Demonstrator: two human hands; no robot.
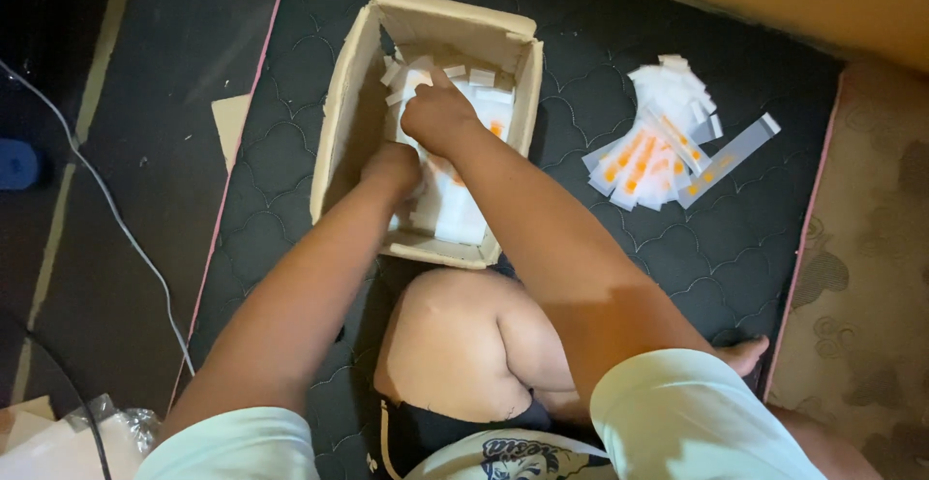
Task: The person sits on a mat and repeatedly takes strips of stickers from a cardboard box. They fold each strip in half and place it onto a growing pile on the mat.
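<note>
Both hands are seen inside cardboard box (350, 103), centre-far on dark quilted mat (290, 151); box is filled w/ small white packets (455, 211). Right hand (440, 117) is pressed knuckles-up on packets, fingers curled; left hand (395, 168) is sunk among them at box's left wall; grip on either cannot be told. Loose pile of white-orange packets (663, 146) is noted right of box, well apart.

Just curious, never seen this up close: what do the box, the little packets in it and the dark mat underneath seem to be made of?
The box looks like plain tan cardboard, matte, with bent flaps and worn edges. The packets seem thin glossy plastic film or coated paper, white; I cannot tell which. The mat appears to be dark quilted fabric, with stitched scallop lines.
</note>
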